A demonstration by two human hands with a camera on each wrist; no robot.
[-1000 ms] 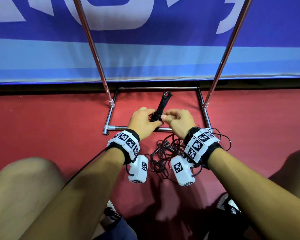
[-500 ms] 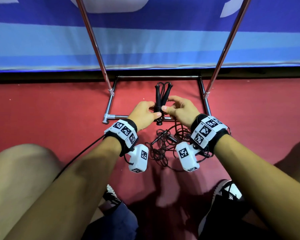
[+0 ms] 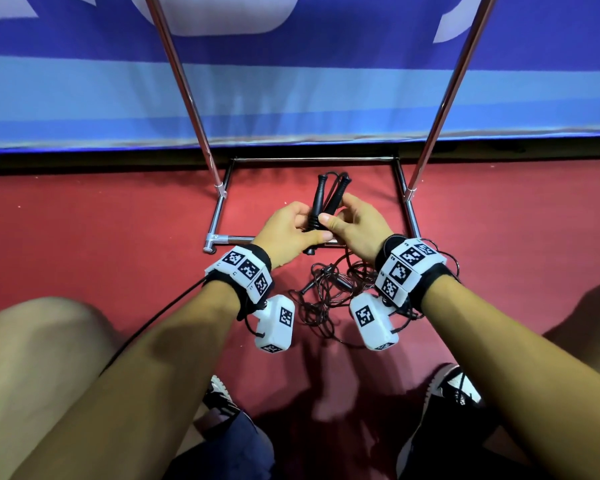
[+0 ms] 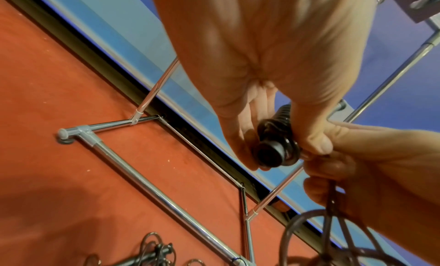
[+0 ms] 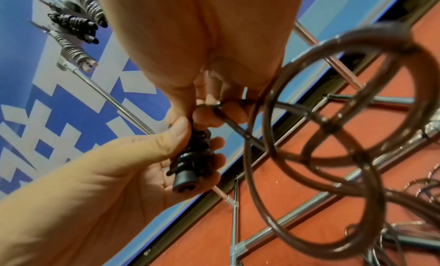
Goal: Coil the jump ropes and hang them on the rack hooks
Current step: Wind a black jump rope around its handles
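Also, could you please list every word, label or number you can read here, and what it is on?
No text can be read whole.
Blue banner: large white characters, cropped by the frame, unreadable.
Wrist bands: black-and-white square marker patterns, no words; the tiny marks beside them are too small to read.

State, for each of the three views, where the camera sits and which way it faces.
Head: worn on the head, facing down at both hands pinching the jump-rope handles; forearms, knees show.
Left wrist: faces along the left hand to the rack base.
Right wrist: faces along the right hand up to hung ropes.
All share the handles.
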